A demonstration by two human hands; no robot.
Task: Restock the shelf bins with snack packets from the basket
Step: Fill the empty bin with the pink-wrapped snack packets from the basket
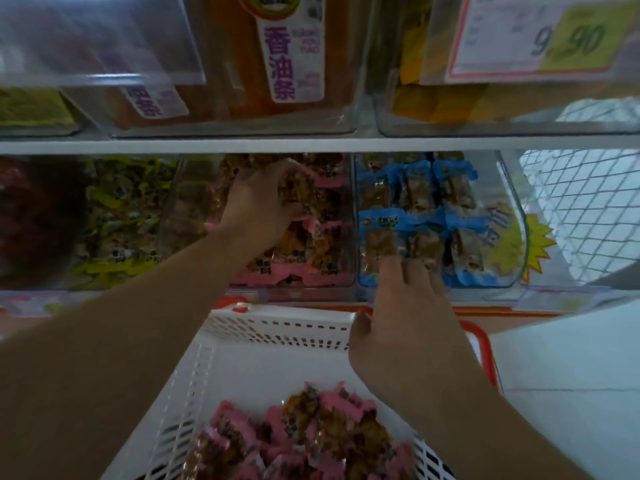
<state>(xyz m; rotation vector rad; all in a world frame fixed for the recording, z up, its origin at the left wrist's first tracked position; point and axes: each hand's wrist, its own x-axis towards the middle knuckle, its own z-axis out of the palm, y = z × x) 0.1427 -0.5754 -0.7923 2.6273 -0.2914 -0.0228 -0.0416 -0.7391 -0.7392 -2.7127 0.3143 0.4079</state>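
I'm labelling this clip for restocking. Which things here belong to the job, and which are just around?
In the job: white basket; pink packets in it; pink-packet bin; left hand; right hand.
Just around: blue-packet bin; yellow-packet bin; price card.

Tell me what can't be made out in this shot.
- Left hand: its fingertips are buried among the pink packets in the middle bin.
- Price card, head view: blurred, cut by the top edge.
- White basket: its near end is cut off by the bottom edge.
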